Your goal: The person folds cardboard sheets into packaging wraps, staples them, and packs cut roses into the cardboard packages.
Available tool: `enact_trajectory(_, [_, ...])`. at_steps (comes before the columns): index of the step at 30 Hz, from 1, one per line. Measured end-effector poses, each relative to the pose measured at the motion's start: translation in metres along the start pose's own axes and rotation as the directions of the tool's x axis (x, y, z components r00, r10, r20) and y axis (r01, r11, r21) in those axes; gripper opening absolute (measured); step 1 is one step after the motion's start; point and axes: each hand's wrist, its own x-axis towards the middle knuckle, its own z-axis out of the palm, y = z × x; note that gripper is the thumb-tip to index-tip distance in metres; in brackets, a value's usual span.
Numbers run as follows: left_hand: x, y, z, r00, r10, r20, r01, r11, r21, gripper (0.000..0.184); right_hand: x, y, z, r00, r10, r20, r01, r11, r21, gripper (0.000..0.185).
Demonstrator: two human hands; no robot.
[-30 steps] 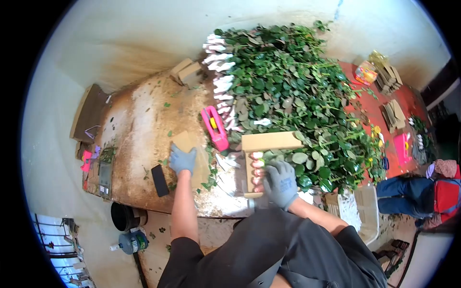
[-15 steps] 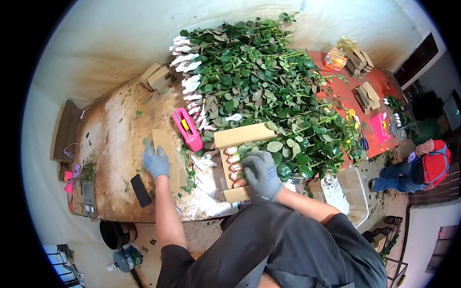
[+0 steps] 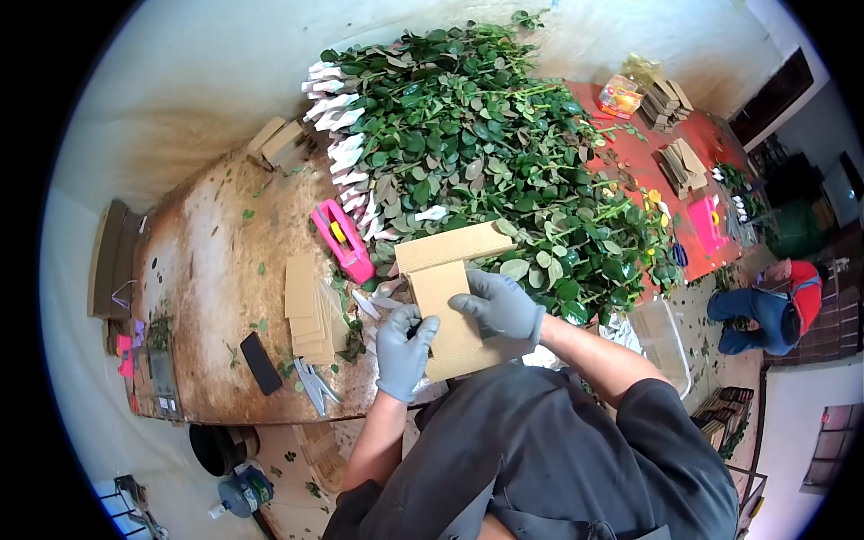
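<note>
By the table (image 3: 193,297), we hold a card (image 3: 447,310) with left hand (image 3: 405,353) and right hand (image 3: 504,310), each pinching one side, over the box (image 3: 454,248). We seem to be positioning it; the next move probably calls for an even, gentle grip.

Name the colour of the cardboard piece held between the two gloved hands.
The cardboard piece is plain light brown; it shows best in the head view.
</note>
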Motion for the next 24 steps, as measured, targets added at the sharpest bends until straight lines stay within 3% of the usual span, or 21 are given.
enact_trajectory(2, [0.003, -0.007, -0.006, 0.988, -0.109, 0.111, 0.090, 0.983, 0.158, 0.018, 0.005, 0.012, -0.014, 0.994, 0.091, 0.054, -0.079, 0.977, -0.196, 0.040])
enact_trajectory(4, [0.011, -0.010, -0.009, 0.995, -0.073, 0.073, 0.055, 0.973, 0.226, 0.021, 0.019, 0.016, -0.024, 0.986, 0.161, 0.051, -0.132, 0.923, -0.361, 0.040])
enact_trajectory(5, [0.015, 0.000, -0.010, 0.997, 0.001, 0.081, -0.033, 0.922, 0.386, 0.023, 0.025, 0.012, -0.030, 0.963, 0.264, 0.056, -0.201, 0.841, -0.502, 0.042])
enact_trajectory(6, [0.019, 0.010, -0.010, 0.992, 0.073, 0.104, -0.118, 0.837, 0.534, 0.024, 0.030, 0.014, -0.031, 0.965, 0.257, 0.051, -0.200, 0.848, -0.491, 0.042])
enact_trajectory(8, [0.028, 0.019, -0.009, 0.982, 0.112, 0.150, -0.180, 0.789, 0.588, 0.029, 0.036, 0.021, -0.030, 0.941, 0.315, 0.121, -0.198, 0.806, -0.557, 0.049])
enact_trajectory(10, [0.037, 0.018, -0.008, 0.938, 0.116, 0.326, -0.324, 0.625, 0.710, 0.039, 0.040, 0.021, -0.029, 0.934, 0.335, 0.128, -0.217, 0.811, -0.543, 0.053])
enact_trajectory(11, [0.040, 0.015, -0.006, 0.936, 0.112, 0.333, -0.328, 0.619, 0.714, 0.039, 0.041, 0.020, -0.030, 0.927, 0.341, 0.156, -0.193, 0.790, -0.581, 0.051])
enact_trajectory(12, [0.044, 0.012, -0.003, 0.891, 0.145, 0.429, -0.435, 0.538, 0.722, 0.046, 0.043, 0.018, -0.030, 0.920, 0.345, 0.183, -0.166, 0.769, -0.618, 0.049])
enact_trajectory(13, [0.046, 0.010, -0.001, 0.834, 0.165, 0.526, -0.538, 0.451, 0.712, 0.053, 0.045, 0.024, -0.025, 0.953, 0.282, 0.111, -0.140, 0.734, -0.665, 0.046])
enact_trajectory(16, [0.044, 0.005, 0.003, 0.843, 0.059, 0.535, -0.503, 0.440, 0.744, 0.064, 0.046, 0.011, -0.026, 0.929, 0.342, 0.139, -0.147, 0.688, -0.711, 0.044])
enact_trajectory(18, [0.045, -0.005, -0.002, 0.824, 0.084, 0.560, -0.540, 0.413, 0.733, 0.070, 0.030, 0.011, -0.014, 0.990, 0.102, 0.093, 0.017, 0.578, -0.816, 0.026])
enact_trajectory(19, [0.044, -0.011, -0.004, 0.813, 0.141, 0.565, -0.567, 0.414, 0.712, 0.070, 0.028, 0.032, 0.004, 0.988, -0.142, -0.065, 0.022, 0.539, -0.842, 0.016])
enact_trajectory(20, [0.044, -0.009, -0.003, 0.822, 0.124, 0.556, -0.548, 0.439, 0.712, 0.070, 0.023, 0.036, 0.012, 0.916, -0.389, -0.096, 0.145, 0.545, -0.826, 0.011])
enact_trajectory(21, [0.047, -0.014, -0.005, 0.794, 0.181, 0.581, -0.593, 0.442, 0.673, 0.070, 0.025, 0.032, 0.017, 0.890, -0.456, -0.017, 0.222, 0.464, -0.857, 0.010])
enact_trajectory(22, [0.048, -0.014, -0.002, 0.817, 0.148, 0.557, -0.552, 0.480, 0.682, 0.070, 0.025, 0.026, 0.019, 0.929, -0.370, 0.024, 0.216, 0.486, -0.847, 0.015])
enact_trajectory(24, [0.047, -0.013, -0.004, 0.834, 0.101, 0.543, -0.517, 0.488, 0.703, 0.071, 0.019, 0.036, 0.030, 0.824, -0.567, -0.018, 0.325, 0.499, -0.803, 0.021])
